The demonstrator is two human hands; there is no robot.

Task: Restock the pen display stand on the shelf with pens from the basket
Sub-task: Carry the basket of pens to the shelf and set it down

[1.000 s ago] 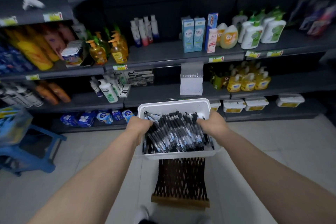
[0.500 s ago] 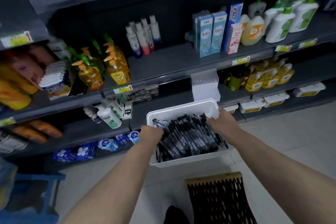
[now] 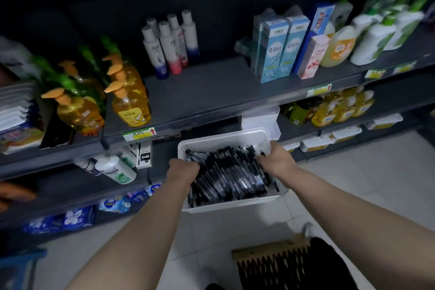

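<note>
A white plastic basket (image 3: 221, 139) is held up in the air in front of the shelves, filled with a heap of black pens (image 3: 230, 174). My left hand (image 3: 182, 170) grips its left rim and my right hand (image 3: 274, 160) grips its right rim, fingers curled over the edge into the pens. Just behind the basket, a clear and white pen display stand (image 3: 261, 120) sits on the lower shelf, mostly hidden by the basket and the shelf edge above it.
Dark shelves (image 3: 211, 96) hold orange soap pump bottles (image 3: 129, 103), white shampoo bottles (image 3: 169, 47), blue toothpaste boxes (image 3: 280, 47) and yellow bottles (image 3: 341, 108). A woven stool (image 3: 275, 263) stands on the tiled floor below my right arm.
I have stepped closer to the shelves and lifted the basket off the stool. The basket has moved up and towards the stand; both hands keep their grip on its rims.
</note>
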